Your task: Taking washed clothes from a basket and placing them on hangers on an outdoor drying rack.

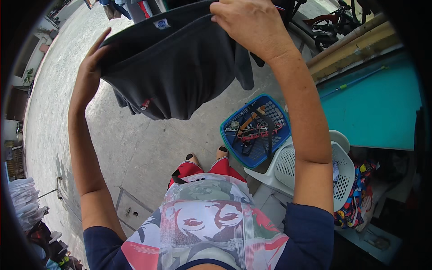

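A dark grey garment (pixel 171 72) hangs stretched between my two hands in front of me; I cannot tell for sure whether it is a shirt or shorts. Its wide opening faces up, with a white and blue label (pixel 162 24) inside, and a small red tag (pixel 145 104) shows low on its front. My left hand (pixel 91 63) holds the left end of the opening, some fingers hidden in the cloth. At the right end, my right hand (pixel 247 22) pinches the edge between thumb and fingers.
A blue basket (pixel 223 130) with hangers and clips stands on the concrete floor. Beside it are a white plastic chair (pixel 270 176) and a turquoise panel (pixel 373 110). Clothes (pixel 130 9) hang at the top, white ones (pixel 27 202) at lower left. A bicycle (pixel 330 31) stands top right.
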Motion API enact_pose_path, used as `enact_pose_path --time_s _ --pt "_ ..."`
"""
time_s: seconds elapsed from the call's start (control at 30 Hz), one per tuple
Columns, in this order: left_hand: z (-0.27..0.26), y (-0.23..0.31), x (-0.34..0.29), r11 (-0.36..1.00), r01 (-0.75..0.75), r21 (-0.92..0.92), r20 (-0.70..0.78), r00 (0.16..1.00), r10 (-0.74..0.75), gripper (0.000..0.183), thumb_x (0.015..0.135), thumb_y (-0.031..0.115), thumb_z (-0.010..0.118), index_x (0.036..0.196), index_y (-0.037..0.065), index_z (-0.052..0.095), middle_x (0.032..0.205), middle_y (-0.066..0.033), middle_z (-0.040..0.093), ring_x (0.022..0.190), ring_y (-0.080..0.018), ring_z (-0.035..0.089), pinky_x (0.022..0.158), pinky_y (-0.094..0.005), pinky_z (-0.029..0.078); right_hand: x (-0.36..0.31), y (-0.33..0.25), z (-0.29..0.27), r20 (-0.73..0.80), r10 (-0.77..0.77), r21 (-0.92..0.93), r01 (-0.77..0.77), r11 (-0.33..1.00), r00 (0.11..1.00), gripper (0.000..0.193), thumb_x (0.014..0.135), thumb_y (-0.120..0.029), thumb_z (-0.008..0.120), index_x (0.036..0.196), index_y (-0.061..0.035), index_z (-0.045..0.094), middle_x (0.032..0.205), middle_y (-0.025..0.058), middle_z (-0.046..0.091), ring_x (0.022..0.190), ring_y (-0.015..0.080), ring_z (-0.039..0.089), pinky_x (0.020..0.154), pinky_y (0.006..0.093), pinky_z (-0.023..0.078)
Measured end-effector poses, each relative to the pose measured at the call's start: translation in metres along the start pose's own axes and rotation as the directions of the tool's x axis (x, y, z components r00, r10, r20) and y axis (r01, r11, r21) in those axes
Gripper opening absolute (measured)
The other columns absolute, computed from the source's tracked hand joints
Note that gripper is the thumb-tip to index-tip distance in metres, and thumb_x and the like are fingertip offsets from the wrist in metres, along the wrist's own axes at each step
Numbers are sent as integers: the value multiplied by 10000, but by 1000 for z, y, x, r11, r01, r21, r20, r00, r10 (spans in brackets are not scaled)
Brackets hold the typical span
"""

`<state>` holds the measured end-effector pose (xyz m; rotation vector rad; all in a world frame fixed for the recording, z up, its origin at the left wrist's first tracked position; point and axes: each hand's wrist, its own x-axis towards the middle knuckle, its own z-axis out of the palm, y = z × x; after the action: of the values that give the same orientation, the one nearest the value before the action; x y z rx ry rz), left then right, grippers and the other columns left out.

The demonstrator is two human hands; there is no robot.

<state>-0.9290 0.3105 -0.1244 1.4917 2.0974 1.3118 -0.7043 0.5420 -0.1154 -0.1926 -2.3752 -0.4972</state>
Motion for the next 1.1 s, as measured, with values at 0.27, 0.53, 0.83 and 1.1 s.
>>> enact_pose_path --time_s 0.27,0.53,0.83,1.1 --pt "84 -102 -76 731 -118 672 524 773 -357 384 751 -56 419 1099 32 554 1204 -159 495 1033 -316 523 894 -361 411 -110 -103 80 909 -334 407 -352 843 251 138 738 -211 555 814 -117 621 781 -9 597 757 162 545 652 336 399" --pt "62 -107 -69 952 170 256 317 915 -248 342 783 -84 406 1067 11 572 1171 -111 542 1050 -252 529 888 -312 420 -86 -48 84 750 -91 439 -391 809 655 220 732 -236 484 828 -110 636 823 127 627 832 287 591 724 398 466" --pt "61 -69 -64 590 1 808 -276 885 375 345 745 -104 422 1008 45 589 1135 -115 544 1000 -295 546 868 -351 450 -71 -71 72 -19 267 201 -258 945 963 95 737 -193 566 761 -106 535 959 32 560 943 180 486 848 367 331" --pt "72 -103 -133 909 325 260 161 914 -372 226 753 10 453 903 -2 622 1059 -111 575 893 -258 576 764 -314 456 -244 -157 87 754 -151 601 -764 -236 640 260 715 -193 530 887 1 537 729 131 571 680 193 541 625 319 413"
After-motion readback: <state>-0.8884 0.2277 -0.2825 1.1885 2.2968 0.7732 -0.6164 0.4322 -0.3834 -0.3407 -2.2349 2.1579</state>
